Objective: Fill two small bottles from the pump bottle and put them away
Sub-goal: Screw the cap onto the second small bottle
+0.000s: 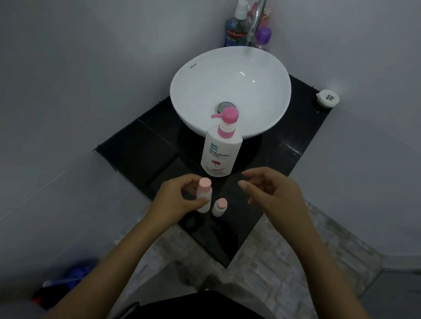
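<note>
A white pump bottle with a pink pump stands on the black counter in front of the basin. Just before it are two small white bottles with pink caps. My left hand grips the taller small bottle, upright on or just above the counter. The shorter small bottle stands free beside it to the right. My right hand hovers to the right of both, fingers spread, holding nothing.
A white bowl basin with a chrome tap fills the counter's back. Mouthwash and other bottles stand behind it in the corner. A white lidded pot sits at the counter's right end. Walls close in on both sides.
</note>
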Available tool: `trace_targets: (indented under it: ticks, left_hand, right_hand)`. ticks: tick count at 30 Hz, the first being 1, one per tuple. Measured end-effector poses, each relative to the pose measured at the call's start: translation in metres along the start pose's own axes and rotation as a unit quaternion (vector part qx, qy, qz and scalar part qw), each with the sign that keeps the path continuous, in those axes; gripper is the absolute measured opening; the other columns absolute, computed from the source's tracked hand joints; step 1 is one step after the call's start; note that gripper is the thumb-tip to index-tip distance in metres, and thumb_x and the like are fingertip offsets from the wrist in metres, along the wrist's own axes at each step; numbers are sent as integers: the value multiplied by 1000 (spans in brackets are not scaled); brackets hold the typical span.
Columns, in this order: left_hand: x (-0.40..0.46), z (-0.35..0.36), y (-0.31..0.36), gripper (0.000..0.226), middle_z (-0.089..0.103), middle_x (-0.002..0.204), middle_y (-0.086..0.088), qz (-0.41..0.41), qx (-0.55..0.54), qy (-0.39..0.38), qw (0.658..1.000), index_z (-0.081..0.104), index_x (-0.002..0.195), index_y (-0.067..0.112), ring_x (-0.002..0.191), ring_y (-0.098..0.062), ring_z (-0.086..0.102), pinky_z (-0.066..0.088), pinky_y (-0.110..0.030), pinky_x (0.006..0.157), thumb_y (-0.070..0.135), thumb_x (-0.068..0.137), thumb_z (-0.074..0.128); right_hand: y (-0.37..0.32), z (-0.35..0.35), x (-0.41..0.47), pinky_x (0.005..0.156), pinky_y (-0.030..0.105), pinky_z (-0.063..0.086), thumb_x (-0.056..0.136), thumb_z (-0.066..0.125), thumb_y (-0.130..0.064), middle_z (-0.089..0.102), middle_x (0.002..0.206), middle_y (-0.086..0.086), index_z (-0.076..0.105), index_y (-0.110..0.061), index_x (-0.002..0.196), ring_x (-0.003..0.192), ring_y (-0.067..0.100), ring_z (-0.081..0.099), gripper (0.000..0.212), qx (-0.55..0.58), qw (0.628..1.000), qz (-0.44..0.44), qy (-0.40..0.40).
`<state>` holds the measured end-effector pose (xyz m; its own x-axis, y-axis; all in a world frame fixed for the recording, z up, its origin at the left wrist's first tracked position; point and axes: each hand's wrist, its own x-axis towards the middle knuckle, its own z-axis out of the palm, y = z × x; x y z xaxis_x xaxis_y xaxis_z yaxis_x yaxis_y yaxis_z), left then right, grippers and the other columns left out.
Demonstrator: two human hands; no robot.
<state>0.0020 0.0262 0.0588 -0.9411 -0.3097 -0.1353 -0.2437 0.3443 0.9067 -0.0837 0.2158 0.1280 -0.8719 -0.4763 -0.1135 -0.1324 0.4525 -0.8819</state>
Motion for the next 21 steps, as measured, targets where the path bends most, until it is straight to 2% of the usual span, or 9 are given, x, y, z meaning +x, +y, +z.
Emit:
trace_targets:
  ticks: [3,6,8,11,14,19,21]
  left_hand:
    - [7,8,-24,35,67,96,16,-31,33,-14,999,66,101,28,86,9,61,47,-7,72,11,73,79]
    - [13,17,-39,33,70,99,8,-36,58,-27,997,69,102,19,90,-2,64,47,-10,78,7,73,78]
    - [17,21,-45,33,70,99,6,-37,67,-34,996,69,101,18,92,-6,64,47,-10,80,5,73,78]
    - [21,25,-52,33,68,99,8,-43,79,-38,995,68,102,17,91,-4,63,43,-1,75,3,73,77]
    - [23,27,-56,34,66,99,10,-50,81,-41,995,67,103,17,92,-2,61,42,1,72,3,74,76]
    - [26,27,-58,36,67,105,5,-55,78,-46,994,67,105,16,95,-5,61,41,-2,77,4,73,78]
    - [27,25,-59,44,63,111,6,-57,93,-57,992,65,111,17,100,-7,59,42,-7,81,3,71,78]
  right_hand:
    - [7,-1,-1,55,8,49,86,66,-27,71,77,-4,69,-25,92,58,10,66,7,9,999,31,-3]
    - [14,-3,-3,47,6,42,87,65,-27,71,74,-3,69,-26,88,56,9,65,4,12,998,55,-5]
    - [18,-3,-4,45,6,40,88,64,-27,71,73,-3,68,-28,85,55,8,64,5,11,998,66,-8]
    - [22,-3,-4,45,5,40,88,64,-27,70,73,-4,67,-30,84,56,7,64,6,13,997,78,-12]
    - [26,-3,-5,45,4,40,88,63,-28,70,73,-4,67,-30,85,55,4,64,5,13,996,90,-14]
    - [32,-2,-1,45,4,40,87,65,-27,70,75,-5,68,-25,90,54,1,63,5,7,994,105,-19]
    - [34,-2,0,45,4,40,86,67,-27,71,75,-5,69,-23,91,53,0,63,7,6,994,109,-20]
